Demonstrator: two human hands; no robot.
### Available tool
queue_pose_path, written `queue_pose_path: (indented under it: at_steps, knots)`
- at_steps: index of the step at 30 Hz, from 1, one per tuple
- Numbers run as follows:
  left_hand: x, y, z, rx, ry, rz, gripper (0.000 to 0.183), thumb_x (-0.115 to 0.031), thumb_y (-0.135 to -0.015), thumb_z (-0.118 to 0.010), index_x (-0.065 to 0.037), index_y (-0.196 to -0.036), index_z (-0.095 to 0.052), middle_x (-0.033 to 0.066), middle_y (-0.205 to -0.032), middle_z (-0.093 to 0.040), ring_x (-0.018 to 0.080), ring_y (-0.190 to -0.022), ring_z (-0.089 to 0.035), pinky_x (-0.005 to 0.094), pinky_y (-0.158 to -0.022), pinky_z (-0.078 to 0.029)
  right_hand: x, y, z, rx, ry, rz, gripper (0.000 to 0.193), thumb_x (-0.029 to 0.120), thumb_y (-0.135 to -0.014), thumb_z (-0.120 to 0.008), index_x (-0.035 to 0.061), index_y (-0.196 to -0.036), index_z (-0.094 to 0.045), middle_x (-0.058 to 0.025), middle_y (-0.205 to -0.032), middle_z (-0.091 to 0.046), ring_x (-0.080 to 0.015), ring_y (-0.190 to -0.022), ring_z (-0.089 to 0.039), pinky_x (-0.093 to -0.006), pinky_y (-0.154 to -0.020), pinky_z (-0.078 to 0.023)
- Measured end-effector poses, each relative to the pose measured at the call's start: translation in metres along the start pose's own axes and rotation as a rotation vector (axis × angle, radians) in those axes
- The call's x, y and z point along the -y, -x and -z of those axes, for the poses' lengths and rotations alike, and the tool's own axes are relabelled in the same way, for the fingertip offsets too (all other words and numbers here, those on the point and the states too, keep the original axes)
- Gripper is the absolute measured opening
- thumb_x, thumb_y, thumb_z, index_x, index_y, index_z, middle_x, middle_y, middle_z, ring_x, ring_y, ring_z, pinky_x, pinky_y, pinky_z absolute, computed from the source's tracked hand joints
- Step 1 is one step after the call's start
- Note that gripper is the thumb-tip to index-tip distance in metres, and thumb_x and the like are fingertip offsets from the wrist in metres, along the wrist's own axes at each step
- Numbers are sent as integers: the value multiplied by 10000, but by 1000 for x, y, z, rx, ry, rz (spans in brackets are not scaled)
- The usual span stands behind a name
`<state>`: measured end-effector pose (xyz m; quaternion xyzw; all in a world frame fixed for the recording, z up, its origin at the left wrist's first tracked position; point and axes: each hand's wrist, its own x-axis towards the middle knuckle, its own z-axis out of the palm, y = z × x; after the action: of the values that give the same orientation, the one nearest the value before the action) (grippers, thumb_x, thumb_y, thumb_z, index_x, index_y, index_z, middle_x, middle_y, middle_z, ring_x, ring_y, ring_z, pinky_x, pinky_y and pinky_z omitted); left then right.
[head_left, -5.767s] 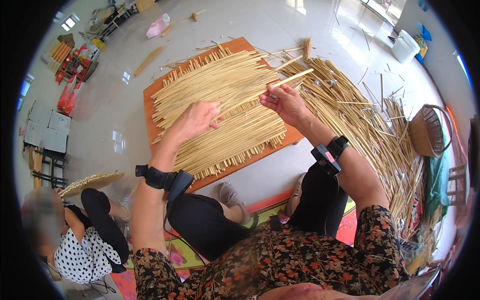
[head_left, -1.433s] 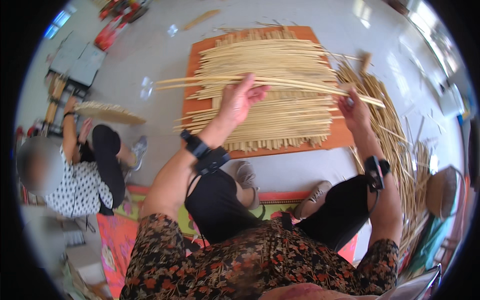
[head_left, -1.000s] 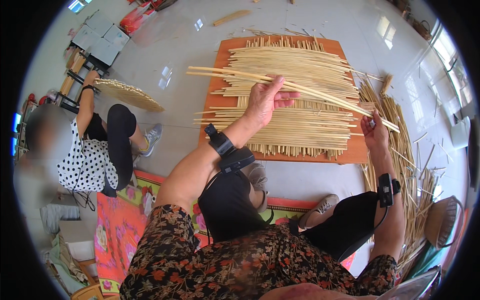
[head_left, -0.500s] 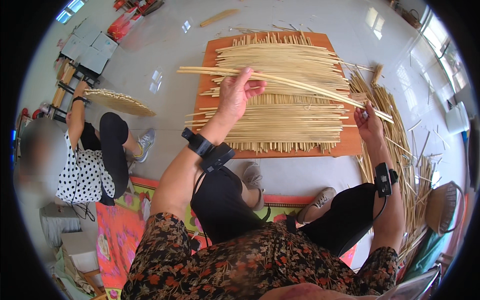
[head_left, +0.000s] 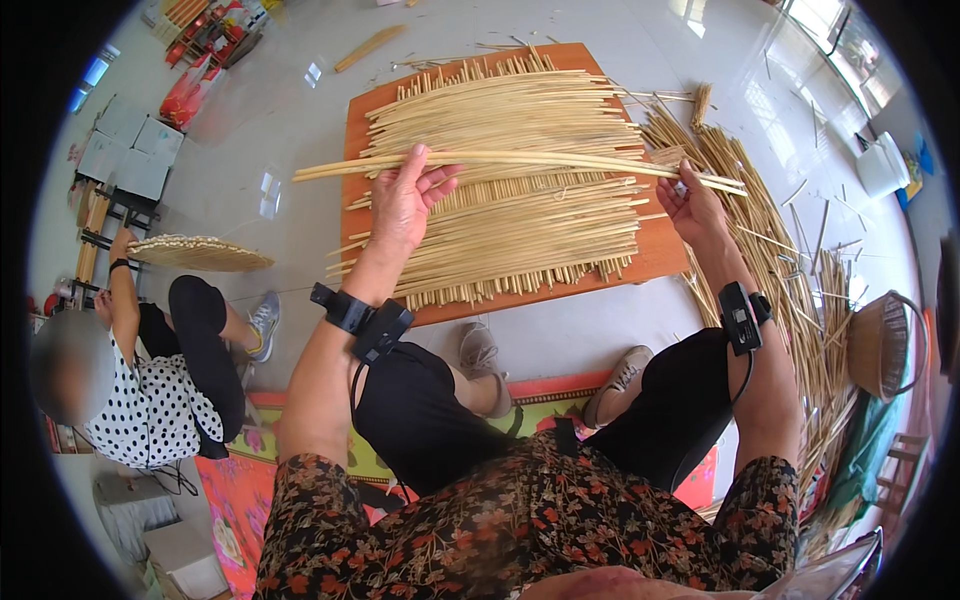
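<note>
Between my hands stretches a small bundle of long, pale yellow stalks (head_left: 540,158), held nearly level over the table and bowed slightly upward. My left hand (head_left: 402,205) grips it left of the middle, with the thumb over the stalks and the other fingers partly spread. Close to the right end, my right hand (head_left: 698,208) pinches the bundle between thumb and fingers. Beneath lie dense layers of similar stalks (head_left: 520,225), mostly side by side, on a low orange-brown table (head_left: 668,240).
A large heap of loose stalks (head_left: 765,225) covers the floor at right, beside a woven basket (head_left: 880,345) and a white bucket (head_left: 882,168). At left, a seated person (head_left: 165,385) holds a round stalk-made mat (head_left: 200,255). A stalk bundle (head_left: 370,48) lies beyond the table.
The whole view has shifted, so the table sits further left in the picture. The bundle has come closer to level, its right end less low. Both hands keep hold of it.
</note>
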<state>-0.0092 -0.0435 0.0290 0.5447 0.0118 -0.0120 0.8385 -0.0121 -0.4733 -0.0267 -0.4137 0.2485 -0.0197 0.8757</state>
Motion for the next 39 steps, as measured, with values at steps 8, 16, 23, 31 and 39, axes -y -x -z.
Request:
queue_pose_path:
  at_steps: [8, 16, 23, 31, 39]
  knots:
    - [-4, 1, -4, 8, 18, 6, 206, -244, -1013, -707, -53, -1089, -687, 143, -1079, -743, 290, -1009, -755, 327, -762, -664, 4, 4, 0, 40, 10, 17, 218, 218, -1042, -665, 20, -1103, -597, -116, -989, -672, -225, -887, -731, -346, -825, -677]
    - [-2, -2, 2, 17, 13, -6, 230, -241, -1015, -704, -28, -1098, -682, 153, -1098, -738, 291, -1017, -752, 321, -765, -665, 5, 10, -6, 115, -60, 11, 179, 203, -1033, -676, 31, -1047, -628, -89, -956, -697, -222, -917, -741, -332, -842, -666]
    - [-3, -1, -2, 12, 29, 2, 205, -254, -1020, -701, -54, -1064, -713, 117, -1041, -744, 286, -989, -763, 333, -769, -666, -1, -1, 2, 107, -67, -3, 173, 202, -1044, -658, 32, -1050, -625, -88, -966, -675, -204, -909, -733, -313, -805, -675]
    - [-4, -1, 1, 15, 17, 29, 253, -261, -1006, -719, -30, -1097, -669, 170, -1104, -734, 295, -1033, -750, 315, -786, -663, -2, -2, 1, 56, -101, -17, 183, 216, -1015, -707, 42, -1024, -650, -65, -935, -669, -179, -842, -724, -294, -764, -660]
    - [-2, -7, 4, -1, 6, 39, 214, -249, -1006, -719, -41, -1046, -686, 133, -1009, -754, 282, -977, -765, 331, -760, -655, -2, -8, 7, 92, -115, -1, 179, 192, -1002, -723, 43, -1092, -687, -76, -919, -675, -190, -817, -725, -295, -772, -657]
